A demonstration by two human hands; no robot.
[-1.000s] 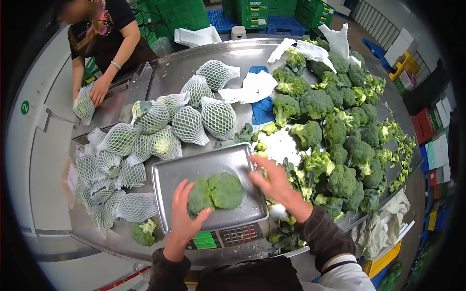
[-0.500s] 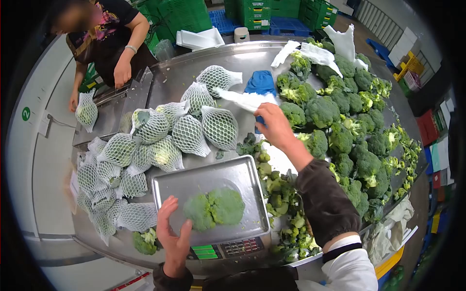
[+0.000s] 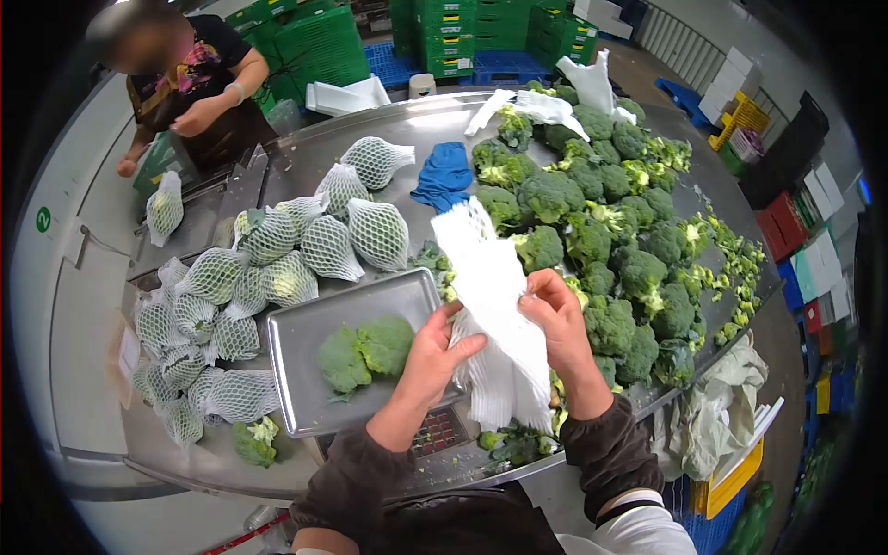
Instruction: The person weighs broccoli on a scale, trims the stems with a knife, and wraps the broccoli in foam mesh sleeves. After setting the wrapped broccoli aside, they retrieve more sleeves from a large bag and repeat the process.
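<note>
White foam net sleeves (image 3: 495, 301), lying flat in a bundle, hang between my two hands in front of me. My left hand (image 3: 427, 356) grips the bundle's left edge, thumb on the near side. On the opposite edge my right hand (image 3: 560, 319) pinches it between thumb and fingers. Left of the bundle, two broccoli heads (image 3: 368, 351) lie side by side on the metal tray (image 3: 305, 407) of a scale. The scale's keypad (image 3: 439, 435) shows partly below the tray; the rest is hidden by my left arm and the sleeves.
Netted broccoli heads (image 3: 328, 248) are piled on the left of the steel table (image 3: 407, 125). Bare broccoli heads (image 3: 610, 250) cover the right side. A blue cloth (image 3: 444, 176) lies at the middle back. A co-worker (image 3: 199, 88) stands at the far left, near green crates (image 3: 314, 55).
My right hand has drawn the white sleeves from the back toward me. My left hand has left the tray area and taken hold of them. The co-worker's hands have lifted away from the table.
</note>
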